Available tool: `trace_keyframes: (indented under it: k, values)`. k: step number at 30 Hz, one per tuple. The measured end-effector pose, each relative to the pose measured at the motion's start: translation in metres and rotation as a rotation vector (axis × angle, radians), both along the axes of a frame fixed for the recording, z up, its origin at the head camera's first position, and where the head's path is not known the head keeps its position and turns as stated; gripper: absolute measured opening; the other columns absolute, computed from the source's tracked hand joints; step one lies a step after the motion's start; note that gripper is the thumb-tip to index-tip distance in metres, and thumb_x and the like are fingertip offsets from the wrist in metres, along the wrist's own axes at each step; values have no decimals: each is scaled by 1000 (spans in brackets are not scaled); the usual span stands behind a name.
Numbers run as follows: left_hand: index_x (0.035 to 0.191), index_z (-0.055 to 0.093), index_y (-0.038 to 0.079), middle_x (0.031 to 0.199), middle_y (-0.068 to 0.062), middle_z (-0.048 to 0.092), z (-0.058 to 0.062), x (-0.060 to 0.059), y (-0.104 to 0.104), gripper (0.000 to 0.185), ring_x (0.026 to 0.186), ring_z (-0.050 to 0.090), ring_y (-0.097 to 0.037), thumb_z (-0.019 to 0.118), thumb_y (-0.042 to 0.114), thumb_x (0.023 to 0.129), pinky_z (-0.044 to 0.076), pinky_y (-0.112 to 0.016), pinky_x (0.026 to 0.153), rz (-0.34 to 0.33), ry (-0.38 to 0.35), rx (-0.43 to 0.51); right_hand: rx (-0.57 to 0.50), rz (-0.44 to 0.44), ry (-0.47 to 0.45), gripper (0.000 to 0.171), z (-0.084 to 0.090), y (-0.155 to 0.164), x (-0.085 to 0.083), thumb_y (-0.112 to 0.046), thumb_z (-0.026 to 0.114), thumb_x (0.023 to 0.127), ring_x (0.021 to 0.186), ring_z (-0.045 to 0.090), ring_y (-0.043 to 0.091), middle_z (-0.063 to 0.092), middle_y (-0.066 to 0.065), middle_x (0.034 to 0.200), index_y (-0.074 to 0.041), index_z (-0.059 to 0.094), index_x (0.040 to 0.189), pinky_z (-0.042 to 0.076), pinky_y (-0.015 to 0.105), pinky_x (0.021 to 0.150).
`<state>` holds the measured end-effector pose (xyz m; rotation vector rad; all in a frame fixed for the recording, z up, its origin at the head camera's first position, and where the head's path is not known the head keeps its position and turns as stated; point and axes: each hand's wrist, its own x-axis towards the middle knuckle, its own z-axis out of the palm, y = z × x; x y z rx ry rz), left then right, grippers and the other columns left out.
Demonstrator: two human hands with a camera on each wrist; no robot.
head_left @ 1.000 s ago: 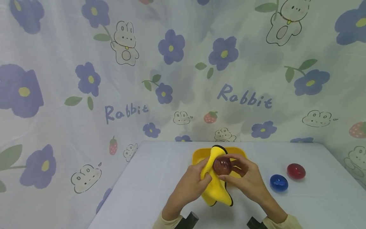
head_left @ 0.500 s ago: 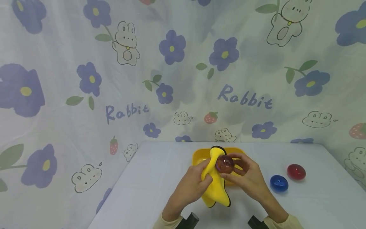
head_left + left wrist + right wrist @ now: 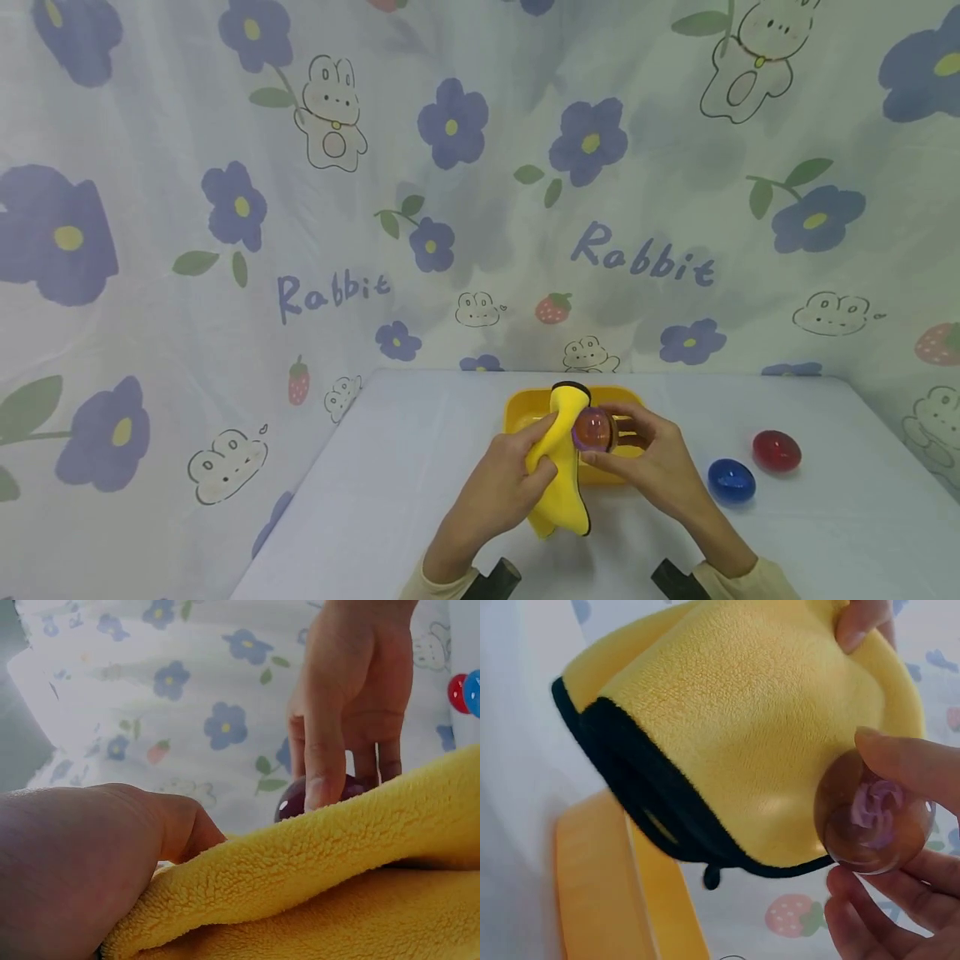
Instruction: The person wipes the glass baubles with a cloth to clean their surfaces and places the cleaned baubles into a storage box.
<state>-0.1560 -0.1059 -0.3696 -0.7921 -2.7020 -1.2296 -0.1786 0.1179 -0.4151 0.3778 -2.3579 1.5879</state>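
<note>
My left hand (image 3: 517, 471) grips a yellow plush cloth (image 3: 727, 727) with a black border, which hangs down in folds. In my right hand (image 3: 648, 454) is a clear purplish ball (image 3: 874, 814) with a swirl inside, pinched between thumb and fingers. The ball is right up against the cloth's right side in the head view. The left wrist view shows the ball mostly hidden behind the cloth's fold, with the right hand's fingers reaching down onto it.
Behind the hands a yellow plastic tub (image 3: 517, 408) stands on the white table (image 3: 420, 467). To the right lie a blue glassy ball (image 3: 732, 481) and a red glassy ball (image 3: 777, 451). A patterned curtain (image 3: 495, 208) hangs behind the table.
The ball has shifted slightly to the right and turned in the right hand's fingers, its purple part now showing more. The cloth's lower corner has swung a little left.
</note>
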Motion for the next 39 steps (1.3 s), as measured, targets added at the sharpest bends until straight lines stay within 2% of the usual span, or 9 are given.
trace_keyframes:
  k: [6,9,14,21,24,29,32,39]
  values:
    - [150,54,10,95,-7,68,1,3,0,58,64,53,1,55,6,92,51,-17,59,-2,90,31,26,19,-75,57,1,0,2,-29,92,74,95,69,19,70,8,119,-14,70,124,59,25,88]
    - [150,55,12,86,-3,62,1,2,0,58,55,43,1,56,4,93,46,-16,54,-3,123,29,28,57,-80,56,1,-3,4,-29,93,74,93,69,19,70,7,115,-14,70,122,59,25,87]
    - [149,56,11,77,2,53,2,1,1,56,53,33,1,57,3,93,43,-14,56,-10,147,-9,2,128,-71,55,2,-7,9,-31,92,74,95,71,18,70,6,115,-16,70,123,58,22,85]
    - [148,56,9,90,-2,63,1,-2,0,54,53,33,2,56,2,94,41,-14,55,-19,165,-20,-7,149,-6,58,2,-11,12,-30,91,76,98,72,14,72,1,116,-19,69,128,58,22,87]
    - [147,57,8,96,-5,67,0,-3,-1,53,55,36,2,55,2,94,42,-14,56,-21,163,-21,-14,141,16,57,3,-13,14,-30,92,76,99,72,12,71,-2,116,-22,69,127,58,21,89]
    - [148,56,8,115,-8,71,-3,-6,-2,53,69,52,-1,54,3,94,51,-15,66,-31,150,-8,-47,145,80,50,5,-14,16,-22,90,78,98,71,12,72,1,117,-18,70,124,59,22,87]
    - [149,54,9,116,-7,71,-4,-8,-3,54,74,58,-2,53,4,95,54,-15,68,-43,128,2,-74,146,102,47,6,-14,17,-17,89,79,96,71,12,72,4,117,-17,71,122,59,23,87]
    - [151,51,10,113,-8,71,-5,-7,-4,56,72,59,-1,52,7,95,54,-14,67,-42,82,-20,-108,120,124,46,4,-14,18,-13,88,79,96,71,13,71,4,117,-16,71,122,59,22,88]
